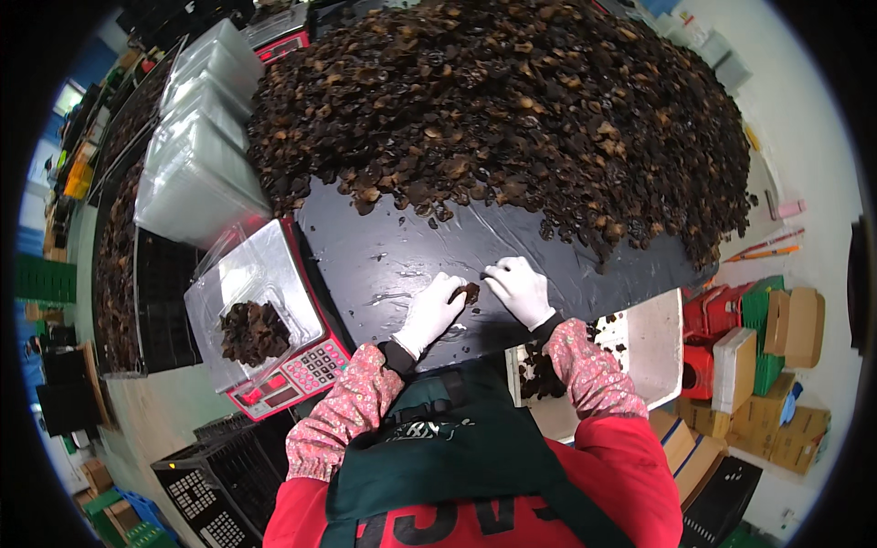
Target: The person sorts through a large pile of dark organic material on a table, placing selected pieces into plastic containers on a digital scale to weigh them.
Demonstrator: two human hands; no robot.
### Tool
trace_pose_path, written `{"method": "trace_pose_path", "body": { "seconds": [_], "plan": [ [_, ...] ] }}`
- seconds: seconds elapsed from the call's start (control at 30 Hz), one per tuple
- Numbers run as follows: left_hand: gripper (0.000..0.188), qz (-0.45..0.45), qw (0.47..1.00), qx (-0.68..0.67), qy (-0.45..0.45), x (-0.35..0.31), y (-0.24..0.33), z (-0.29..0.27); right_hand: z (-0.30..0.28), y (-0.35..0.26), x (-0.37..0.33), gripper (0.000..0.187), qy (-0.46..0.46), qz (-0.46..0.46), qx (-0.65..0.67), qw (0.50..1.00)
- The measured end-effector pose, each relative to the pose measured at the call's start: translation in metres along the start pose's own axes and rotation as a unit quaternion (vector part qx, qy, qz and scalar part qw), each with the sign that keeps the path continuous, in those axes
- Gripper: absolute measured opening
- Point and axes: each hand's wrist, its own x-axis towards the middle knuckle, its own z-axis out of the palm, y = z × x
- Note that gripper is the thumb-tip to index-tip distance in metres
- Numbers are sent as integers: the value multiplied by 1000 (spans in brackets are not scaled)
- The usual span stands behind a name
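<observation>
Glossy black sheet-covered table (pixel 361 242) before you | your white-gloved left hand (pixel 431 312): fingertips pinching a ragged dark-brown fungus-like piece (pixel 470 293), just left of your white-gloved right hand (pixel 521 290) | right fingers bent, grip unclear

Scale (pixel 297 300) left of hands (pixel 431 315)

Lettering (pixel 437 430) on apron (pixel 402 475), red top (pixel 630 461)

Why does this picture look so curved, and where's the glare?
Head view: the fisheye lens bends straight edges and leaves black corners; head view: glare whitens patches of the black table cover and scale plate; head view: the white-gloved left hand and right hand look bright.
</observation>
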Motion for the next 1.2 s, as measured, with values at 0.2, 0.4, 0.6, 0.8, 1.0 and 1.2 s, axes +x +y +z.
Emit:
{"method": "trace_pose_path", "body": {
  "seconds": [0.2,0.4,0.6,0.8,1.0,1.2],
  "plan": [
    [17,-127,909,-394,43,-20,-2,-32,9,9,13,13,141,248,243,927],
    [22,-178,876,-431,124,-94,37,-154,-6,-39,55,15,60,368,597,710],
    [24,-175,878,-102,434,-191,-26,-242,-18,-199,140,18,-155,213,652,711],
    [35,-174,888,152,398,-210,-54,-245,14,-333,188,19,-222,8,585,780],
    [75,-166,867,184,433,-219,-68,-217,64,-348,176,35,-142,-340,222,903],
    [69,-146,861,225,432,-229,-79,-214,57,-342,189,32,-207,-292,394,846]
  ]
}}
